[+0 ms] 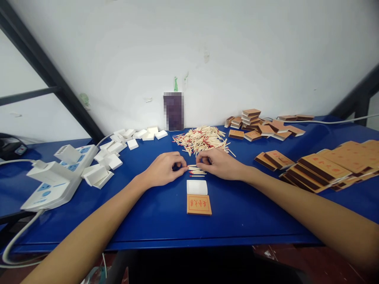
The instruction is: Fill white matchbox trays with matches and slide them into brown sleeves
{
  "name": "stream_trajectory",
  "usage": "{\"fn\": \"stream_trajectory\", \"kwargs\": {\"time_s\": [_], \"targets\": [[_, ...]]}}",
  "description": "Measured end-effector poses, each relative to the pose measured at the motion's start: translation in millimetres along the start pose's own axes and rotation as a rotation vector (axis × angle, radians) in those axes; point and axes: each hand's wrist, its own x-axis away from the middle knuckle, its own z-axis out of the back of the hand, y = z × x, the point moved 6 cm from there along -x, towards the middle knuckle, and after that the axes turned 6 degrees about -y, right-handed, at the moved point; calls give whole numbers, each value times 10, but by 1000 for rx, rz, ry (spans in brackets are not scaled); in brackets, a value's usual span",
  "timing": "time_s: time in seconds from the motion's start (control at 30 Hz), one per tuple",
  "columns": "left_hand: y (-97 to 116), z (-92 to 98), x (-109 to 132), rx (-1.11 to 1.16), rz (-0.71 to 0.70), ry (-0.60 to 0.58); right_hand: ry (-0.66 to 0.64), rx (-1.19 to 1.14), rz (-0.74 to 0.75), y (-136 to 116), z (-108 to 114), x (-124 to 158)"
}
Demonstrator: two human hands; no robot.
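My left hand (166, 169) is closed in a pinch, its thumb and forefinger at the red-headed ends of the matches. Across from it, my right hand (219, 163) pinches the plain ends of the same matches. Just below the fingertips, a small row of matches (197, 172) lies crosswise on the blue table, red heads to the left. Nearer to me lies a partly open matchbox, with its white inner tray (197, 187) slid out of the orange-brown sleeve (199, 204). Beyond both hands is a large loose heap of matches (204, 138).
White matchbox trays (114, 148) are scattered at the left, beside a power strip (59, 177) with plugged-in chargers. Brown matchbox sleeves (251, 120) are piled at the back right, with stacked matchboxes (325, 165) nearer. A white wall (237, 59) stands behind the blue table (148, 221).
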Motion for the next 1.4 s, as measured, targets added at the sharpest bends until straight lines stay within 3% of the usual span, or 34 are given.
{"fn": "stream_trajectory", "kwargs": {"time_s": [0.53, 0.7, 0.93, 1.4], "targets": [[-14, -18, -35, 112, 43, 29, -19, -52, 15, -5, -30, 14], [-47, 4, -8, 42, 82, 58, -19, -58, 27, -15, -24, 17], [-47, 1, -7, -55, 95, 25, -30, -51, 2, -29, -22, 14], [-14, -30, 31, -26, 30, -72, -75, -89, 26, -67, 26, 44]]}}
